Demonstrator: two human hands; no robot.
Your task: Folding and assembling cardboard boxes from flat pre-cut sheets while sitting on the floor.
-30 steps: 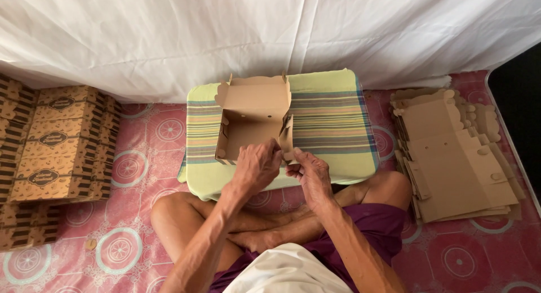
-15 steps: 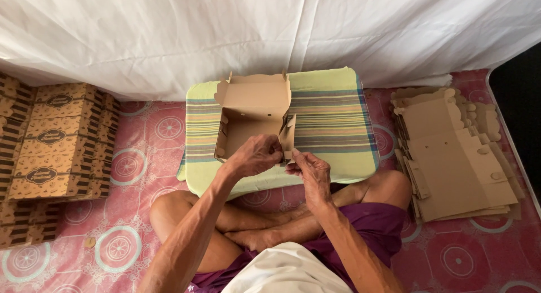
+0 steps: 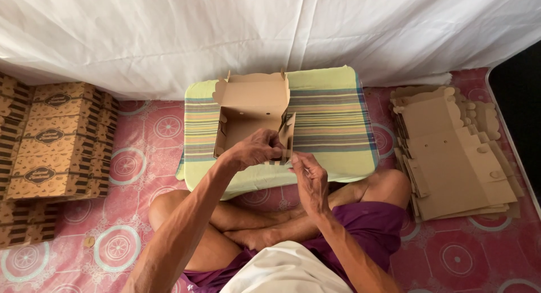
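Both hands are working at the near edge of the half-folded plain brown cardboard box (image 3: 251, 115). I am curling my left hand (image 3: 255, 149) over the box's front wall, fingers closed on the cardboard there. I am pinching the near right corner flap with my right hand (image 3: 309, 177), thumb and fingertips closed on it, just beside my left. I am sitting cross-legged in purple shorts (image 3: 375, 228) on a pink mat with round patterns (image 3: 121, 245).

The box is sitting open on the green and multicoloured striped cloth (image 3: 332, 121) that is covering the low tabletop, toward its left half, with the lid panel standing up at the far side and the right side flap tilting upright.

Off to my right, a stack of flat, unfolded brown cardboard box blanks (image 3: 453, 155) is lying on the mat, well apart from the tabletop. To my left, a pile of finished brown boxes with dark printed patterns (image 3: 53, 141) is stacked. Beyond everything, a white sheet (image 3: 270, 31) is hanging as a backdrop.
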